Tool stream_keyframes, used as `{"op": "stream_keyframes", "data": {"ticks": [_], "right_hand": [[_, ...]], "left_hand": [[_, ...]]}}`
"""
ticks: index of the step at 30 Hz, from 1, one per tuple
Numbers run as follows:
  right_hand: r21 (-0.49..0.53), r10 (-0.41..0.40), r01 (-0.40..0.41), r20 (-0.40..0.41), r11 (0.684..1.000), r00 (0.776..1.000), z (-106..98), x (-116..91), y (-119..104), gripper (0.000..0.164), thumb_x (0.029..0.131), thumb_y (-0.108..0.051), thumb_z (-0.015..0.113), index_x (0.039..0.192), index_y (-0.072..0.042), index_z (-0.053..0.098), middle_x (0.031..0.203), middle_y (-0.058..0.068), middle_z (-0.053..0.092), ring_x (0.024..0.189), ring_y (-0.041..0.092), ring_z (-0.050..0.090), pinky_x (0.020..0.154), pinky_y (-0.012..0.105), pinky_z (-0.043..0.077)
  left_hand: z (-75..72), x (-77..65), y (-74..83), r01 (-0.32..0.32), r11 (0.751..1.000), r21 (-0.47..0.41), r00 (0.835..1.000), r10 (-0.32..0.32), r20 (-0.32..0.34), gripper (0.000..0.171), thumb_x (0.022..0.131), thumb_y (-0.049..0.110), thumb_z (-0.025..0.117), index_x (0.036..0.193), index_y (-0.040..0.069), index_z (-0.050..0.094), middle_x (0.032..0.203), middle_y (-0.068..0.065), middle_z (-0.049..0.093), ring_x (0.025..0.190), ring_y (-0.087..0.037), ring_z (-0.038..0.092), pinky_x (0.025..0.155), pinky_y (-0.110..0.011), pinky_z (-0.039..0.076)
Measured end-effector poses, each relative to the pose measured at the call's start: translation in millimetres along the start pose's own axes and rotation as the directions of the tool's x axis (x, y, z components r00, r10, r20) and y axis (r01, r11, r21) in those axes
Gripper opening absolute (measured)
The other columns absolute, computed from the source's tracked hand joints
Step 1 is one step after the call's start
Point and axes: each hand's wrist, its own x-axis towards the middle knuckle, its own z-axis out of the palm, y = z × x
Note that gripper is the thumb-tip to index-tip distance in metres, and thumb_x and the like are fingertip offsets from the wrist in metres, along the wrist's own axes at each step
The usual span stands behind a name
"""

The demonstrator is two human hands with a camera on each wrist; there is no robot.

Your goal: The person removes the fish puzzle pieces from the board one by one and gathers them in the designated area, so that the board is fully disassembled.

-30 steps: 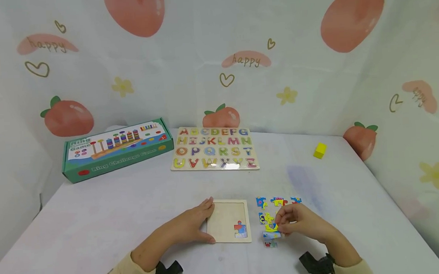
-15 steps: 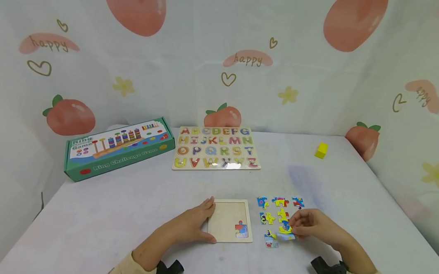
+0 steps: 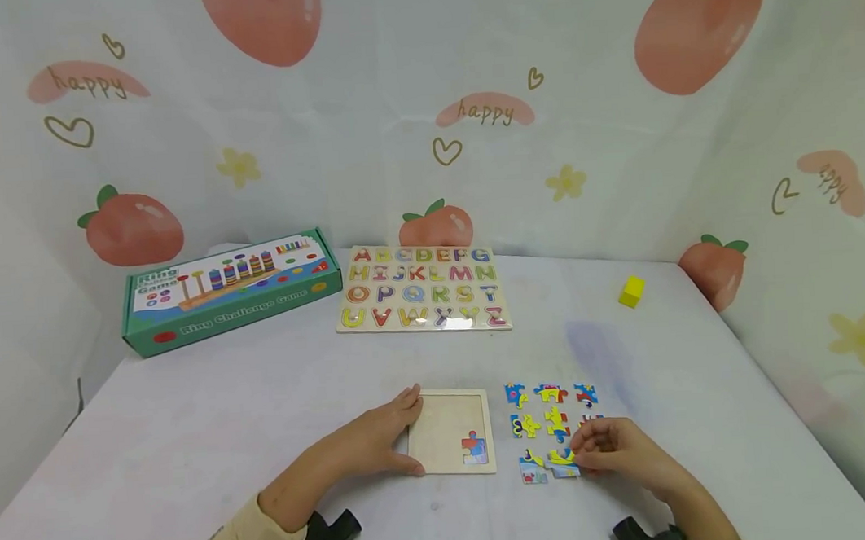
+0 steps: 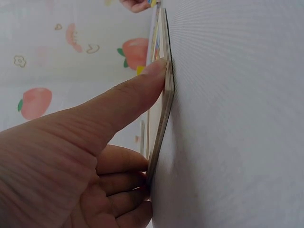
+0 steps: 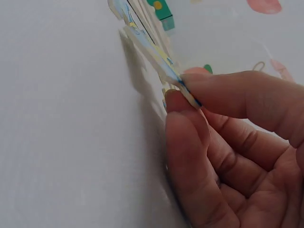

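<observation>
A shallow wooden puzzle tray (image 3: pixel 437 429) lies on the table with one red-and-blue jigsaw piece (image 3: pixel 474 449) in its lower right corner. My left hand (image 3: pixel 382 437) grips the tray's left side; in the left wrist view the thumb (image 4: pixel 154 71) lies on one edge and the fingers curl against another. To the right, my right hand (image 3: pixel 626 456) pinches a yellow-and-blue jigsaw piece (image 3: pixel 563 469) between thumb and forefinger. The right wrist view shows this piece tilted, close over the table. It sits beside a crab-printed piece (image 3: pixel 533 470).
Several loose jigsaw pieces (image 3: pixel 556 420) lie in rows right of the tray, one partly behind the right hand. Farther back are a wooden alphabet board (image 3: pixel 422 288), a green Ring Challenge Game box (image 3: pixel 231 293) and a yellow block (image 3: pixel 631 291).
My right hand has carried the pinched jigsaw piece rightward from over the crab-printed piece and lowered it beside that piece. The left hand stays on the tray.
</observation>
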Motion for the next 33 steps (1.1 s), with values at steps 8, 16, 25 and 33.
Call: {"op": "stream_keyframes", "data": {"ticks": [8, 16, 25, 33], "right_hand": [[-0.045, -0.018, 0.017, -0.024, 0.999, 1.0, -0.2, -0.4, -0.3, 0.028, 0.083, -0.014, 0.068, 0.097, 0.009, 0.06, 0.077, 0.004, 0.058, 0.065, 0.009, 0.056, 0.06, 0.023, 0.053], [-0.07, -0.04, 0.039, -0.018, 0.997, 0.999, 0.3, -1.5, -1.4, 0.027, 0.083, -0.014, 0.069, 0.094, 0.009, 0.06, 0.075, 0.004, 0.056, 0.064, 0.007, 0.054, 0.058, 0.022, 0.052], [-0.199, -0.114, 0.101, -0.051, 0.975, 0.992, 8.3, -1.1, -7.5, 0.021, 0.081, -0.013, 0.071, 0.087, 0.004, 0.061, 0.071, 0.001, 0.054, 0.059, 0.002, 0.049, 0.051, 0.018, 0.046], [-0.303, -0.111, 0.072, -0.113, 0.95, 0.987, 16.8, -3.4, -14.4, 0.023, 0.077, -0.017, 0.075, 0.084, -0.002, 0.058, 0.071, 0.002, 0.052, 0.06, 0.004, 0.046, 0.051, 0.019, 0.044]], "left_hand": [[-2.0, -0.8, 2.6, 0.004, 1.0, -0.023, 1.0, -0.004, -0.001, 0.095, 0.071, 0.039, 0.078, 0.143, -0.002, 0.031, 0.155, -0.013, 0.019, 0.144, -0.026, 0.017, 0.113, -0.044, 0.027], [-1.5, -1.5, 2.2, 0.007, 1.0, -0.024, 1.0, -0.007, -0.001, 0.095, 0.072, 0.039, 0.078, 0.143, -0.002, 0.03, 0.156, -0.012, 0.019, 0.144, -0.025, 0.017, 0.114, -0.044, 0.026], [-2.5, -1.6, 2.3, 0.0, 1.0, -0.022, 1.0, 0.0, -0.003, 0.095, 0.071, 0.039, 0.078, 0.143, -0.003, 0.031, 0.155, -0.013, 0.019, 0.144, -0.026, 0.017, 0.113, -0.044, 0.026], [-1.1, -0.9, 0.4, -0.004, 1.0, -0.023, 1.0, 0.004, -0.002, 0.095, 0.071, 0.039, 0.078, 0.143, -0.002, 0.031, 0.155, -0.013, 0.019, 0.144, -0.026, 0.017, 0.113, -0.045, 0.026]]}}
